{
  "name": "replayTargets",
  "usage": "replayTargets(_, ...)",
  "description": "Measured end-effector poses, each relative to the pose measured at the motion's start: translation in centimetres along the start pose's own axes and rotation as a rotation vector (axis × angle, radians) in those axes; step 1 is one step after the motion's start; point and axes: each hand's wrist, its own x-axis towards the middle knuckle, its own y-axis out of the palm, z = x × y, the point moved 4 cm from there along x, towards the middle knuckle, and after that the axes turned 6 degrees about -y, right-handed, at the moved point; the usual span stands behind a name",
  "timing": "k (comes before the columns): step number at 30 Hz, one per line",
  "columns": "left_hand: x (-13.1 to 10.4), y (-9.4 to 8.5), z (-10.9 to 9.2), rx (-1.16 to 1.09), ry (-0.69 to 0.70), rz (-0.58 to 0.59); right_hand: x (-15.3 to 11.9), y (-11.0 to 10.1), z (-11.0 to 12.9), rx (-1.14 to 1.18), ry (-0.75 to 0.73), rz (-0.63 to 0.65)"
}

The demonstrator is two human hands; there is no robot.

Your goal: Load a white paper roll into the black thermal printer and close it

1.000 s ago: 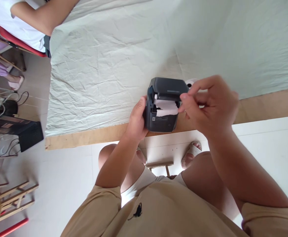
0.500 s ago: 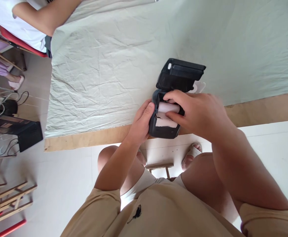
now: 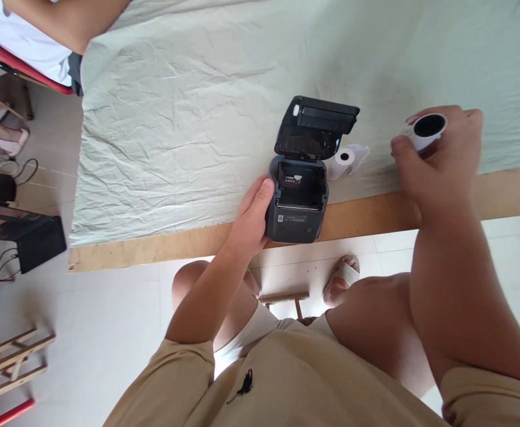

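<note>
My left hand (image 3: pixel 254 207) grips the left side of a black portable receipt printer (image 3: pixel 298 228) at the table's front edge. Its lid (image 3: pixel 316 127) is swung up, and the paper bay (image 3: pixel 302 184) shows bare inside, with a small label on its back wall. Off to the right, my right hand (image 3: pixel 447 154) is closed around a white paper roll (image 3: pixel 424 139) with a wide dark core. Another white paper roll (image 3: pixel 342 161), with a small core and a loose tail, lies just right of the printer.
A pale green cloth (image 3: pixel 175 130) covers the table, leaving a wooden front edge (image 3: pixel 153 249) exposed. Another person's arm (image 3: pixel 73 24) rests at the far left. A black box-like object with cables (image 3: pixel 41 243) and a wooden stool (image 3: pixel 15 362) stand on the left.
My right hand has lifted the paper roll out of the printer's bay and carried it to the right. My left hand still holds the printer.
</note>
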Motion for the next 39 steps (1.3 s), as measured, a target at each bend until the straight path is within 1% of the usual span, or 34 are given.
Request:
replayTargets(3, 0.1, -0.1, 0.1, 0.006, 0.015, 0.001, -0.3, -0.5, -1.3, -0.073, 0.124, -0.147)
replayTargets(5, 0.1, -0.1, 0.1, 0.016, 0.009, -0.007, -0.1, -0.6, -1.0, -0.107, 0.165, -0.132)
replayTargets(7, 0.0, -0.1, 0.0, 0.012, 0.003, -0.014, 0.4, -1.0, 0.6, -0.155, 0.140, -0.167)
replayTargets(9, 0.0, -0.2, 0.0, 0.001, 0.004, -0.013, 0.9, -0.9, 3.3, -0.163, 0.009, -0.218)
replayTargets(11, 0.0, -0.2, 0.0, -0.011, 0.009, -0.008, 1.4, 0.2, 5.6, -0.094, -0.120, -0.171)
replayTargets(12, 0.0, -0.3, 0.1, -0.015, 0.011, -0.008, 1.6, 1.1, 6.4, -0.065, -0.137, -0.135)
replayTargets(13, 0.1, -0.3, 0.1, -0.017, 0.011, -0.011, 1.8, 2.0, 6.7, -0.043, -0.122, -0.097)
replayTargets(15, 0.1, -0.4, 0.2, -0.017, 0.007, -0.020, 2.0, 3.5, 6.6, -0.022, -0.045, -0.048)
replayTargets(18, 0.1, -0.2, 0.1, -0.004, -0.007, -0.026, 2.0, 4.5, 5.6, 0.038, 0.026, -0.009)
replayTargets(21, 0.0, -0.1, 0.0, 0.009, -0.018, -0.030, 1.9, 4.1, 5.1, 0.122, 0.031, -0.017)
replayTargets(24, 0.0, 0.0, -0.1, 0.001, -0.012, -0.021, 1.7, 3.5, 5.2, 0.130, 0.045, -0.050)
replayTargets(30, 0.0, -0.2, 0.0, -0.012, -0.004, -0.046, 1.6, 4.0, 5.2, 0.144, 0.020, -0.042)
replayTargets(33, 0.1, -0.3, 0.1, -0.010, -0.003, -0.040, 1.7, 3.4, 5.4, 0.155, -0.001, -0.114)
replayTargets(35, 0.1, -0.3, 0.1, -0.009, 0.001, -0.038, 1.6, 2.3, 6.5, 0.157, -0.004, -0.208)
replayTargets(37, 0.1, -0.3, 0.1, -0.007, 0.008, -0.029, 1.6, 1.2, 8.5, 0.165, -0.023, -0.288)
replayTargets(39, 0.1, -0.2, 0.0, 0.001, 0.023, -0.009, 1.7, 0.5, 11.1, 0.170, -0.085, -0.294)
